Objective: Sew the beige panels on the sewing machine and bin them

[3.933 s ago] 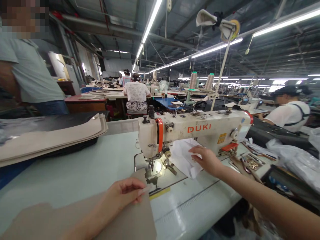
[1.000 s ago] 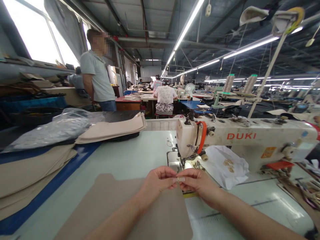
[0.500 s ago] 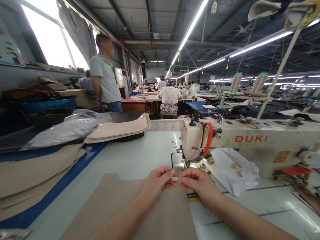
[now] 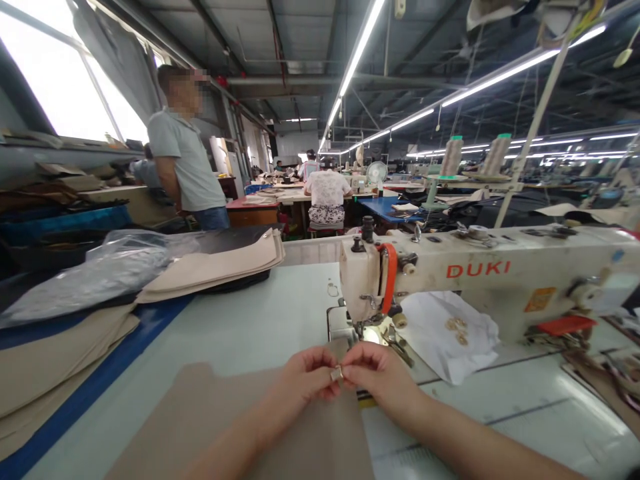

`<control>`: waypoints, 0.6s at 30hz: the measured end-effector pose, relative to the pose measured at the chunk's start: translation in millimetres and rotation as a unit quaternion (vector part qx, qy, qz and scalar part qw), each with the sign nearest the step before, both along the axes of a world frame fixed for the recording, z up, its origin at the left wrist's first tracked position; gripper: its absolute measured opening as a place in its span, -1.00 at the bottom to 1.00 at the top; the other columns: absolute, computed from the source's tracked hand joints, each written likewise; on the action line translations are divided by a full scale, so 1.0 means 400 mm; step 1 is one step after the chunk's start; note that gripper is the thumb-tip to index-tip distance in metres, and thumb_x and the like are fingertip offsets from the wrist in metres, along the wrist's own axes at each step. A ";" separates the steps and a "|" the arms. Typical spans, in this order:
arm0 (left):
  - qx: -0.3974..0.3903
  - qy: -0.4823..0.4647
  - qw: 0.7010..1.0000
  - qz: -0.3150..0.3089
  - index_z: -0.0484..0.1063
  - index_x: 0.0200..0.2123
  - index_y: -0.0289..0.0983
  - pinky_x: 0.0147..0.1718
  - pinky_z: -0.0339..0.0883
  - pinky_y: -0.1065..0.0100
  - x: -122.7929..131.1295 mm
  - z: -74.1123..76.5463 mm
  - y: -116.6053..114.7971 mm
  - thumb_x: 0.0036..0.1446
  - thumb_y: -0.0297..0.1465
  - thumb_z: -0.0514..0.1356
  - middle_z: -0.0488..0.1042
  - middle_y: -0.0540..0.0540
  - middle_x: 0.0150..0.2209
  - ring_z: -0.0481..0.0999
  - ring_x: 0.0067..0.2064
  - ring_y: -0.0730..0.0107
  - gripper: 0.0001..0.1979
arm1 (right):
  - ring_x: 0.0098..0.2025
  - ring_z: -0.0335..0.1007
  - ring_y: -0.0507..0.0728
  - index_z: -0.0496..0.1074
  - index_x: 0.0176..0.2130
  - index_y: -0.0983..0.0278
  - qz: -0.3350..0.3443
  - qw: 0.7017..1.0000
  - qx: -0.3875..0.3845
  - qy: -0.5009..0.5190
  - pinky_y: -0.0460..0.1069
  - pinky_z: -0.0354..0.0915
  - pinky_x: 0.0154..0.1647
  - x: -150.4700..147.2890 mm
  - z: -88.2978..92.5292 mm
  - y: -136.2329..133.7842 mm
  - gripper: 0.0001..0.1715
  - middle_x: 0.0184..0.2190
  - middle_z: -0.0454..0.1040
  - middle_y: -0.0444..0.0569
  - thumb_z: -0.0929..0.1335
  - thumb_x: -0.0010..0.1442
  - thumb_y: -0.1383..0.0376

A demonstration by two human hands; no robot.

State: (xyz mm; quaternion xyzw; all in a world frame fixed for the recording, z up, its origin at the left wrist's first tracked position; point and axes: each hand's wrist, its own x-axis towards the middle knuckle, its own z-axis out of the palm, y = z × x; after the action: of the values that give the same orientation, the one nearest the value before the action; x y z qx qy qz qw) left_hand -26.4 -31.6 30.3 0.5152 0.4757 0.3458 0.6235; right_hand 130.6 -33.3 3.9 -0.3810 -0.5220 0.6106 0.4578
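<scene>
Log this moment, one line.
left hand: pinching small strip | right hand: holding gold ring | beige panel: beneath hands | sewing machine: beyond

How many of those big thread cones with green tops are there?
2 that I can see: one thread cone on the left, another thread cone to its right, both beyond the sewing machine. Others may be hidden in the crowded background.

At seven o'clock the flat panel (image 4: 315, 440) is plain taupe; at six, the small pale strip (image 4: 336, 375) glints gold. At four, gold-coloured rings (image 4: 457, 325) dot the crumpled white sheet (image 4: 436, 341); at three, the cream sewing machine (image 4: 430, 270) bears orange-red lettering (image 4: 479, 269).
</scene>
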 end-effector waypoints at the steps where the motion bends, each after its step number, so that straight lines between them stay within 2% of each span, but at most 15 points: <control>1: 0.017 0.020 1.000 -0.002 0.35 -0.54 -0.30 -0.45 0.19 0.43 -0.001 -0.001 0.002 -0.23 -0.33 0.25 0.40 0.04 -0.59 0.33 -0.50 0.47 -0.82 | -0.48 0.31 0.01 0.40 -0.45 0.28 -0.004 1.000 0.020 -0.012 -0.09 0.21 -0.41 -0.001 0.001 -0.004 -0.76 -0.57 0.41 -0.18 0.45 -0.08 0.18; 3: 0.056 0.061 0.997 -0.006 0.33 -0.58 -0.28 -0.47 0.16 0.43 -0.003 -0.006 0.008 -0.26 -0.35 0.20 0.34 0.07 -0.62 0.29 -0.51 0.45 -0.86 | -0.46 0.30 0.01 0.40 -0.38 0.27 -0.016 0.997 0.060 -0.038 -0.10 0.19 -0.41 -0.004 0.001 -0.013 -0.79 -0.54 0.40 -0.18 0.43 -0.05 0.22; 5: 0.095 0.103 0.990 -0.006 0.30 -0.61 -0.26 -0.48 0.12 0.43 -0.007 -0.011 0.013 -0.29 -0.35 0.16 0.29 0.10 -0.64 0.26 -0.51 0.44 -0.88 | -0.46 0.28 0.01 0.39 -0.33 0.26 -0.023 0.994 0.082 -0.065 -0.11 0.19 -0.42 -0.007 -0.002 -0.019 -0.73 -0.53 0.38 -0.21 0.46 -0.10 0.26; 8: 0.129 0.150 0.980 -0.007 0.30 -0.63 -0.25 -0.48 0.13 0.42 -0.012 -0.014 0.018 -0.26 -0.31 0.14 0.29 0.08 -0.63 0.28 -0.50 0.40 -0.88 | -0.49 0.26 0.00 0.41 -0.36 0.25 -0.034 0.990 0.097 -0.096 -0.12 0.19 -0.44 -0.009 -0.006 -0.018 -0.73 -0.55 0.37 -0.22 0.48 -0.14 0.30; 12: 0.105 0.141 0.984 -0.008 0.33 -0.63 -0.23 -0.48 0.20 0.40 -0.016 -0.006 0.018 -0.25 -0.24 0.19 0.35 0.05 -0.64 0.33 -0.50 0.35 -0.82 | -0.49 0.27 0.00 0.43 -0.51 0.25 -0.069 0.980 0.146 -0.114 -0.13 0.19 -0.44 -0.006 -0.003 -0.007 -0.94 -0.56 0.37 -0.21 0.41 -0.07 0.35; 15: 0.091 0.125 0.988 0.006 0.37 -0.60 -0.23 -0.47 0.25 0.39 -0.019 -0.004 0.017 -0.27 -0.20 0.24 0.41 0.02 -0.61 0.37 -0.48 0.32 -0.78 | -0.52 0.25 -0.01 0.42 -0.57 0.26 -0.097 0.974 0.161 -0.127 -0.14 0.17 -0.48 -0.006 0.002 -0.001 -0.91 -0.60 0.35 -0.21 0.41 -0.09 0.38; 18: 0.082 0.128 0.988 0.011 0.39 -0.60 -0.22 -0.46 0.28 0.36 -0.021 -0.009 0.023 -0.27 -0.17 0.26 0.45 -0.01 -0.57 0.39 -0.47 0.28 -0.75 | -0.54 0.22 -0.02 0.39 -0.60 0.27 -0.135 0.971 0.133 -0.148 -0.16 0.12 -0.54 -0.015 0.002 0.003 -0.88 -0.62 0.33 -0.21 0.40 -0.12 0.41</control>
State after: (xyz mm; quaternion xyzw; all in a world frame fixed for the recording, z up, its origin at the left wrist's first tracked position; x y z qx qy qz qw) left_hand -34.9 -22.5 26.8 0.5994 0.5268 0.3221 0.5093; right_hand 124.7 -32.3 4.8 -0.4696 -0.6040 0.4048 0.5007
